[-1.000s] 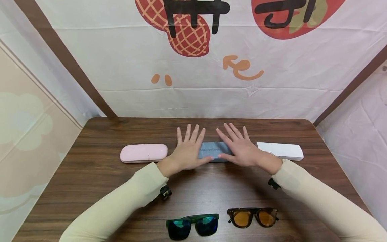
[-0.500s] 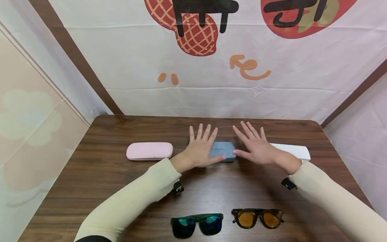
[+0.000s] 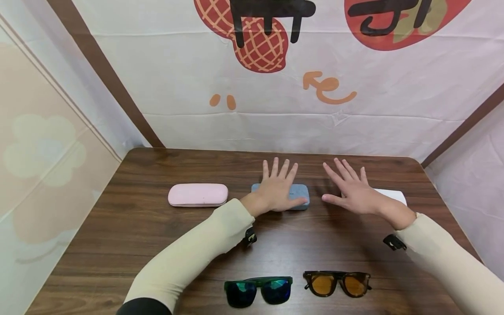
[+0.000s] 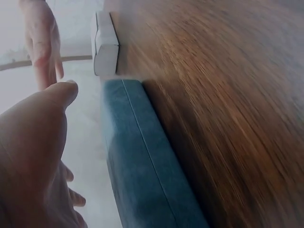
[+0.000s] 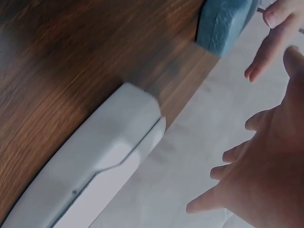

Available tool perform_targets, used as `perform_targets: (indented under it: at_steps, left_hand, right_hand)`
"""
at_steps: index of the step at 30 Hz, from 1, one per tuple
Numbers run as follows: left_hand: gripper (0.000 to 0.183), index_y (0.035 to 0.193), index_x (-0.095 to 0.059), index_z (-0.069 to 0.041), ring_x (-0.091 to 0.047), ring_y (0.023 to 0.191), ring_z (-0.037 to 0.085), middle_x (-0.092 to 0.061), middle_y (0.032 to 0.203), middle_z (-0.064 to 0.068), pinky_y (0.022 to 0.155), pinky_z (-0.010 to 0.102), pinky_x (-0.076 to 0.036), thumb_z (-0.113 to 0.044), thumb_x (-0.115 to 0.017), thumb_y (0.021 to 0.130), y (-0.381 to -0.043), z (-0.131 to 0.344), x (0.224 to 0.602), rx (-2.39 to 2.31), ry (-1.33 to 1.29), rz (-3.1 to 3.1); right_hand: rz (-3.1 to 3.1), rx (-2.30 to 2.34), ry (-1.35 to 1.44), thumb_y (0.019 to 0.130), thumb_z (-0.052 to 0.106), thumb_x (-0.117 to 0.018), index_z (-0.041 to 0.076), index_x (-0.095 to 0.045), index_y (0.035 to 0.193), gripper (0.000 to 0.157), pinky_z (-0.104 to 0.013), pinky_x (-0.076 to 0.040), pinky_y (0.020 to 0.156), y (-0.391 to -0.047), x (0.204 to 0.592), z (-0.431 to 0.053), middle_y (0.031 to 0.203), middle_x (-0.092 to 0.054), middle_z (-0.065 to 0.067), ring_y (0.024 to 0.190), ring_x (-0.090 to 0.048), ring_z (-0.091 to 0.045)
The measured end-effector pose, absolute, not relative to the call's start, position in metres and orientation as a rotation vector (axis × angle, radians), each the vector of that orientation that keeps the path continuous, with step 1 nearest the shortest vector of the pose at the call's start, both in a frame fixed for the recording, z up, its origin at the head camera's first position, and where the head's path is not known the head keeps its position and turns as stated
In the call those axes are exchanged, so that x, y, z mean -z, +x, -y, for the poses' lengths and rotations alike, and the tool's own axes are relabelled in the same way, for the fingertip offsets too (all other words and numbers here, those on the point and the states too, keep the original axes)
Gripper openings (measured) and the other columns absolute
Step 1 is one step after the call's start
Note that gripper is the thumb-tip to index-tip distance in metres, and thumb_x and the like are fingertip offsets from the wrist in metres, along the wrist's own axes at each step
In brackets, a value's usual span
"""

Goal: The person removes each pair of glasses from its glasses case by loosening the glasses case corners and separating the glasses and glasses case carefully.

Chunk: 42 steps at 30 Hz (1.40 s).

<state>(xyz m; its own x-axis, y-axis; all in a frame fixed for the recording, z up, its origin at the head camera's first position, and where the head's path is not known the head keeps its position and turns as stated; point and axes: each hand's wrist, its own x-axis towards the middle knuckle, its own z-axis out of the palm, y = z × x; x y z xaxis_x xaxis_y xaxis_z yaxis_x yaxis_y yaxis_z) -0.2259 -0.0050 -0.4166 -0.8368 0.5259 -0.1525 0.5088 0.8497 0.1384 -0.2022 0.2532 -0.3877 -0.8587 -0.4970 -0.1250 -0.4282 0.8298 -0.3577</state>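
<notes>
My left hand, fingers spread, hovers over a blue-grey glasses case and hides its middle. In the left wrist view a gap separates that hand from the case. To the right, my right hand is held spread above a white glasses case, covering much of it. The right wrist view shows this white case closed on the table, apart from the fingers. A pink glasses case lies left of my left hand. Neither hand holds anything.
Nearer the front of the wooden table lie green-framed sunglasses with dark mirrored lenses. Beside them are tortoiseshell glasses with amber lenses. A printed cloth hangs behind the table's far edge.
Both hands have moved right, the right one farther, so the gap between them has widened. The head view has shifted slightly. The cases and glasses stay where they were on the table.
</notes>
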Motion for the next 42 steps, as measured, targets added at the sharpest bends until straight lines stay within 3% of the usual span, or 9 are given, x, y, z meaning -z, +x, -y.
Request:
perform_targets:
  at_steps: [14,29,42]
  left_hand:
    - [0.103,0.165,0.001,-0.021,0.014,0.153,0.037,0.003,0.17,0.01,0.117,0.059,0.015,-0.079,-0.042,0.092,-0.225,-0.039,0.415,-0.173,0.906,-2.771]
    - [0.1,0.165,0.001,-0.025,0.008,0.156,0.028,-0.002,0.171,0.007,0.122,0.054,0.006,-0.079,-0.041,0.093,-0.223,-0.076,0.417,-0.093,1.011,-2.763]
    - [0.096,0.165,0.0,-0.023,-0.005,0.156,0.026,-0.004,0.171,0.005,0.124,0.047,-0.01,-0.074,-0.042,0.096,-0.223,-0.098,0.414,-0.096,1.009,-2.766]
  right_hand:
    - [-2.807,0.484,-0.654,0.088,0.051,-0.077,0.017,-0.002,0.165,0.113,-0.082,0.007,0.103,-0.2,0.388,-0.291,0.166,0.006,-0.027,0.151,0.006,-0.051]
    - [-2.791,0.496,-0.584,0.077,0.052,-0.085,0.015,0.003,0.164,0.129,-0.087,0.005,0.097,-0.198,0.397,-0.324,0.164,0.007,-0.033,0.148,0.006,-0.056]
    - [-2.787,0.5,-0.491,0.08,0.044,-0.085,0.01,0.005,0.163,0.128,-0.087,-0.002,0.097,-0.192,0.405,-0.35,0.161,0.006,-0.039,0.143,0.002,-0.064]
